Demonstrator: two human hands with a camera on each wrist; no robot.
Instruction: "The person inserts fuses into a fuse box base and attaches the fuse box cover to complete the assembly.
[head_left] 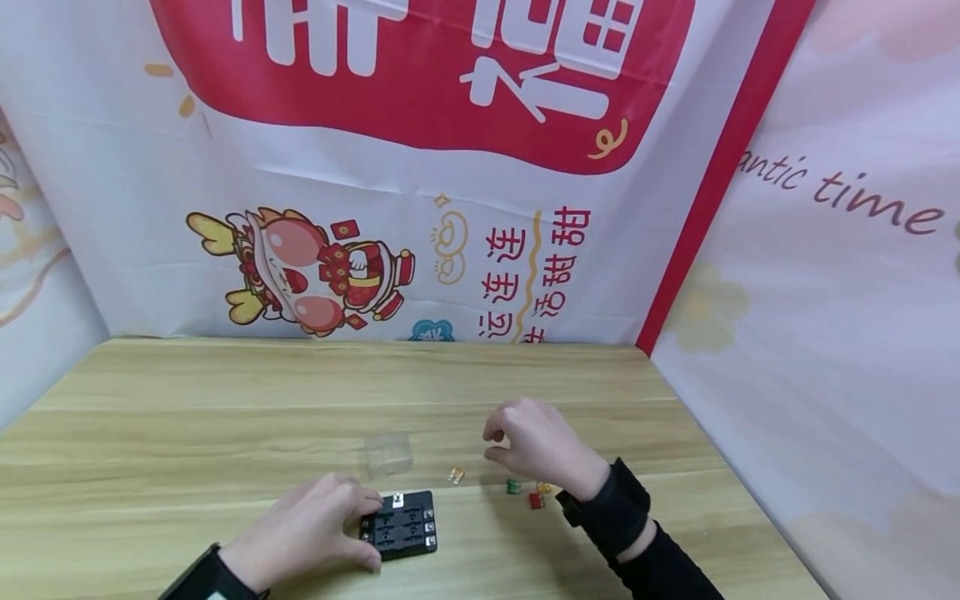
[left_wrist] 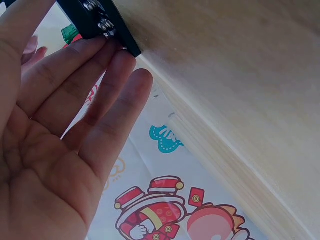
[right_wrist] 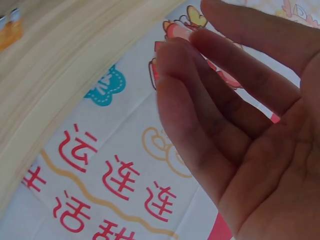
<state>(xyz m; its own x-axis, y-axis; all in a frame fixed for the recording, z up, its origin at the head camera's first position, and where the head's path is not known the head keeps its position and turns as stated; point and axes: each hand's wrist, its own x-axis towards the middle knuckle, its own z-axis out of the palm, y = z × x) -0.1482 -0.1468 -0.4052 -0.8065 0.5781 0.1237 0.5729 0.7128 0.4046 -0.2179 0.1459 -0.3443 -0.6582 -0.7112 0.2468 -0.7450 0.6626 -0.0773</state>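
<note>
Pinching the black block (head_left: 405, 531) on the table (head_left: 225, 400) by its left side with our left hand (head_left: 311, 525) — our right hand (head_left: 542, 443) hangs in the air, loosely curled, empty. Green bit (head_left: 513, 486), red bit (head_left: 536, 501) and yellow bit (head_left: 544, 488) lie nearby; we've an orange bit (head_left: 455, 475) and clear box (head_left: 390, 452) past the block.

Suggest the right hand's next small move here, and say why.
Probably lower the right hand to pinch the small green piece: that hand looks empty and hovers nearby, while the left hand grips the black block, apparently steadying it.
</note>
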